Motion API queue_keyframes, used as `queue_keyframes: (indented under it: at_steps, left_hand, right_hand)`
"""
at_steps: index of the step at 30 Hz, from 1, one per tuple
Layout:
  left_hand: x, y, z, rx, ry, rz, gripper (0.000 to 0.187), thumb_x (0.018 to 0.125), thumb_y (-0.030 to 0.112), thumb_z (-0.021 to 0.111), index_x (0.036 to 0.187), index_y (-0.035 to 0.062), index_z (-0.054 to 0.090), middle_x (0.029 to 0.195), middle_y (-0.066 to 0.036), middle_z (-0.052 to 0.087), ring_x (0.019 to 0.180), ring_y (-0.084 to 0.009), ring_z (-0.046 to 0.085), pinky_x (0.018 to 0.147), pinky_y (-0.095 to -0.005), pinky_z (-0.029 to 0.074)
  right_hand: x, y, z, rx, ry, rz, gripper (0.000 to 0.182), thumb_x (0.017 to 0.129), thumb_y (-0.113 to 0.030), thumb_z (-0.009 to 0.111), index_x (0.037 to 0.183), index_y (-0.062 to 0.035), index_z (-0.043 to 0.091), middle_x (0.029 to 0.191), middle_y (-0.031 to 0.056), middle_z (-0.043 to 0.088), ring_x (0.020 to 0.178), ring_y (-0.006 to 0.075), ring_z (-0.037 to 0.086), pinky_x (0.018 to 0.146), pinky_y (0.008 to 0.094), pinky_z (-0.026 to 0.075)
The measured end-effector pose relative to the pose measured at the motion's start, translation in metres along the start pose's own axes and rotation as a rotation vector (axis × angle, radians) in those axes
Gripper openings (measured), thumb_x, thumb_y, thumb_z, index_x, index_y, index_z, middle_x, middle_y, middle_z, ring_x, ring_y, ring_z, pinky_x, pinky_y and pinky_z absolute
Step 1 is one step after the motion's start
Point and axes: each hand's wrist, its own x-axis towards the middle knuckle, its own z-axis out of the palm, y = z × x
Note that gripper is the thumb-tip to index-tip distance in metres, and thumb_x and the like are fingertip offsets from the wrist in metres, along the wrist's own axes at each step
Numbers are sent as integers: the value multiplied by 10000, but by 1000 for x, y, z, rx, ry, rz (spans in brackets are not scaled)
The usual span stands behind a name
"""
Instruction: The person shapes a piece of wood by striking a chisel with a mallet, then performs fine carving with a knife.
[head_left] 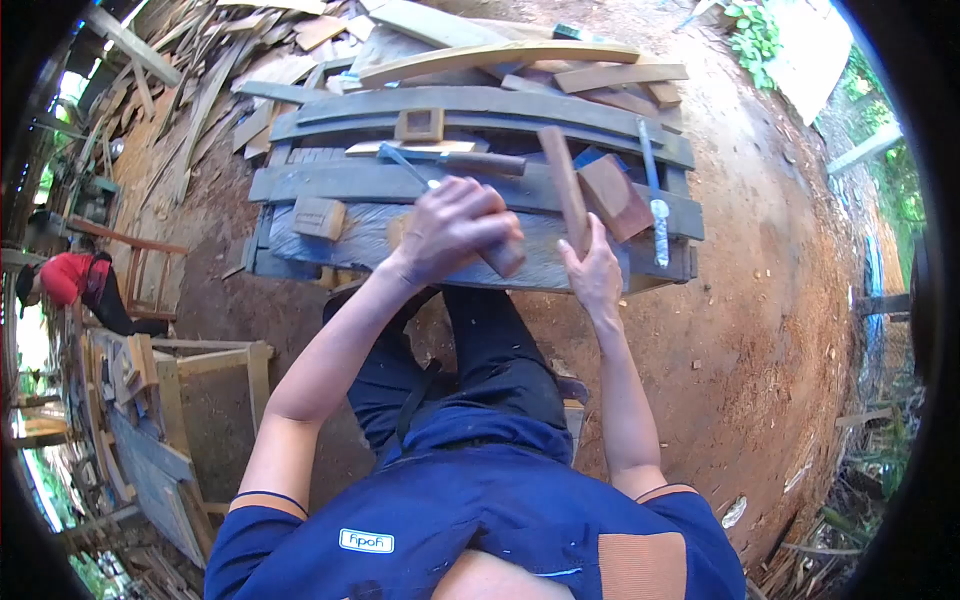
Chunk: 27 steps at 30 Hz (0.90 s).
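Note:
My left hand (455, 230) is closed around a tool with a wooden handle (506, 257). A thin metal part (405, 165) shows beyond the knuckles, and the fingers hide the middle. My right hand (597, 275) grips the lower end of a narrow wooden strip (564, 185) that leans over the workbench (370, 182). Just right of the strip is a reddish-brown block (614, 197) with blue behind it. A long tool with a pale wrapped handle (660, 225) lies farther right. Beyond my left hand are a dark-handled tool (485, 163) and a block with a square opening (420, 125).
A small wooden block (318, 217) sits on the bench's left part. Long boards (500, 55) are piled beyond the bench, with scrap wood (215, 100) at the upper left. A person in red (75, 280) bends at the far left, near a wooden frame (215, 360).

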Motion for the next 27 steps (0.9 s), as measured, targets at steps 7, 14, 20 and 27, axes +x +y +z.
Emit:
queue_keyframes:
  at_steps: [7, 14, 20, 27]
  left_hand:
    - [20, 27, 62, -40, -396, 344, 92, 774, 214, 592, 860, 209, 559, 867, -2, 518, 924, -185, 572, 857, -344, 458]
    - [38, 32, 108, -81, -442, 492, 36, 789, 208, 573, 824, 211, 575, 868, 7, 518, 934, -166, 556, 862, -322, 447]
    - [84, 33, 136, -118, -508, 543, 199, 842, 192, 533, 1035, 238, 538, 1011, 2, 530, 1004, -166, 553, 861, -321, 444]
    - [100, 38, 185, -47, -367, 343, 267, 837, 230, 562, 1102, 231, 527, 1008, -11, 518, 1028, -192, 546, 911, -353, 422]
  right_hand:
    - [24, 18, -8, -212, 205, -198, 458, 872, -279, 631, 1264, -58, 545, 1122, 134, 538, 1067, 302, 525, 919, 407, 450]
    - [35, 102, -29, -350, 453, -36, 600, 818, -86, 622, 1381, -37, 420, 1197, 175, 498, 1113, 353, 499, 963, 450, 401]
    - [43, 116, -27, -246, 222, 27, 601, 896, -89, 523, 1442, -24, 281, 1146, 273, 533, 1024, 432, 562, 862, 461, 466]
    - [52, 124, -52, 74, 159, 95, 397, 1004, -322, 355, 1317, -91, 436, 1042, 287, 634, 930, 479, 612, 743, 537, 477]
